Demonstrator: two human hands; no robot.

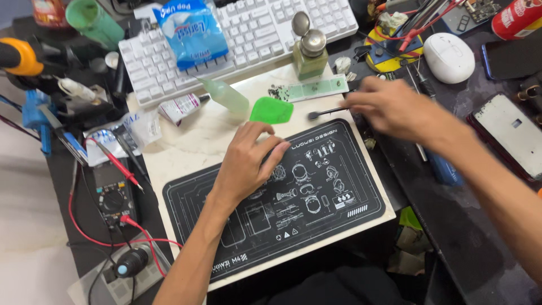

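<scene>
From the head view, your left hand (248, 161) lies palm down on the black work mat (316, 209), fingers loosely curled and closed on nothing; the fingertips rest near the mat's upper edge, just below the green plastic pick (271, 110), which sits on the pale board (192, 141) apart from your hand. Your right hand (395, 110) hovers over the mat's upper right corner and pinches the handle end of a thin black brush (327, 112); thumb and fingers are drawn together on it, though motion blur hides exactly how tightly. The brush lies nearly level, its bristle tip pointing left toward the green pick and stopping short of it, above the mat's top border.

Just behind the brush, a pale green strip (316, 88) lies on the board with a scatter of small dark bits at its left end. A squat green bottle with a metal cap (310, 53) stands behind that, in front of the white keyboard (248, 34). A clear squeeze bottle (226, 95) lies tilted beside the pick. A white mouse (449, 56) sits well to the right, and a multimeter (113, 195) with red leads rests at the left.
</scene>
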